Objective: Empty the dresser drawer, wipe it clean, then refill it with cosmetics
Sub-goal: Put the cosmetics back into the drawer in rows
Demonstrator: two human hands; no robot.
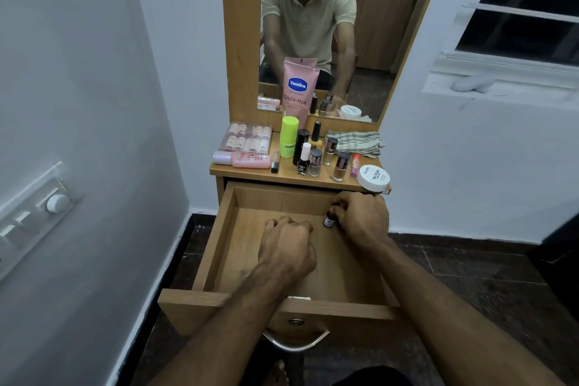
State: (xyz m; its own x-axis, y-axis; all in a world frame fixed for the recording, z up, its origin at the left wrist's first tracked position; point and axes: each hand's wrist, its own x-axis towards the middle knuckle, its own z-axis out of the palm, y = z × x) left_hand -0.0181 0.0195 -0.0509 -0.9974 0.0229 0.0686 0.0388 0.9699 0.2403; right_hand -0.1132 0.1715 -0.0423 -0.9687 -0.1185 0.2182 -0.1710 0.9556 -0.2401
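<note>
Pulled-out wooden dresser drawer (250, 247) is nearly bare; the rest of the cosmetics crowd the desk top (282, 173) above. My left hand (286, 246) is balled, grip together on nothing I can see; right hand (363, 218), grip clamped on a small dark purple-labelled bottle (328, 219) at the drawer's back right. Risk: tiny bottle tips if released off-level.

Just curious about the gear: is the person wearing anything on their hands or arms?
No. The left hand and right hand are bare: no gloves, rings, watch or cables. Both forearms are uncovered; the mirror shows short sleeves of a pale beige polo shirt.
</note>
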